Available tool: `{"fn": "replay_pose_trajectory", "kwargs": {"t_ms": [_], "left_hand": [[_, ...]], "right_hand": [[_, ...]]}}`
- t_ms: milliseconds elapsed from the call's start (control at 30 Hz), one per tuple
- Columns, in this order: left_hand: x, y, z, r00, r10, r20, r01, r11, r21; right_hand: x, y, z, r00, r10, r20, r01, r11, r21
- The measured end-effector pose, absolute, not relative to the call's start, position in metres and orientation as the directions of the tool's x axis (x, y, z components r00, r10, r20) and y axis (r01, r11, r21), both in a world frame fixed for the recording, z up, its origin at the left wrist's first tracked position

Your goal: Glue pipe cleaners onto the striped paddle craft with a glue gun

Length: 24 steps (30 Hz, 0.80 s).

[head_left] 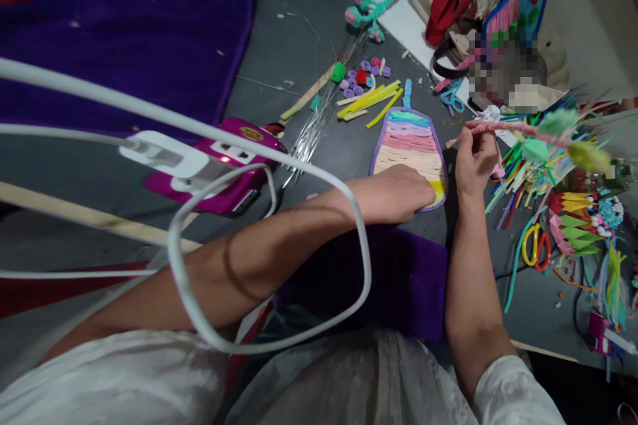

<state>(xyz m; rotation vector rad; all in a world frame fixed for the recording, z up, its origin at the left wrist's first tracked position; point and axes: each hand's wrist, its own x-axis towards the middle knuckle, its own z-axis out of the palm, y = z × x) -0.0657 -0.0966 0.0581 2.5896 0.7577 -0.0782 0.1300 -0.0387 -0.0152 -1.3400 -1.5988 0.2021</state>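
A tapered panel (411, 139) with a purple rim lies on the dark table, filled with bands of blue, lilac, pink, cream and yellow. My left hand (401, 196) rests on its lower part, back upward, fingers curled under; whether it holds anything is hidden. Just right of the panel, my right hand (476, 156) pinches a pink fuzzy stem (518, 127) with pale green and yellow blurred tufts at its far end. A short blue loop (407, 94) sticks up from the panel's top edge.
Yellow strips (371, 101), small coils (353, 86) and silver wires (314, 129) lie behind. At left is a magenta power strip (239, 146); a white cable (366, 246) loops before my left arm. Scissors (535, 247) and colourful stems (521, 172) lie right, a bag (448, 0) at back.
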Motion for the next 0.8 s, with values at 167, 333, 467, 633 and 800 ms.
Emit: {"fn": "replay_pose_trajectory", "kwargs": {"t_ms": [167, 333, 467, 633, 800], "left_hand": [[-0.065, -0.096, 0.058, 0.856, 0.489, -0.169, 0.514, -0.770, 0.379], [-0.066, -0.095, 0.055, 0.861, 0.485, -0.153, 0.504, -0.779, 0.372], [-0.066, -0.095, 0.050, 0.862, 0.492, -0.121, 0.499, -0.781, 0.377], [-0.062, -0.093, 0.043, 0.858, 0.491, -0.148, 0.507, -0.769, 0.389], [-0.061, -0.093, 0.040, 0.853, 0.492, -0.175, 0.519, -0.760, 0.392]], "right_hand": [[0.133, -0.046, 0.002, 0.083, 0.841, 0.535, 0.700, 0.333, -0.632], [0.131, -0.050, 0.012, 0.074, 0.839, 0.539, 0.672, 0.358, -0.649], [0.126, -0.051, 0.015, 0.106, 0.874, 0.475, 0.580, 0.334, -0.743], [0.113, -0.055, 0.024, 0.083, 0.973, 0.216, 0.256, 0.188, -0.948], [0.100, -0.061, 0.038, -0.008, 0.999, -0.049, -0.010, -0.049, -0.999]]}}
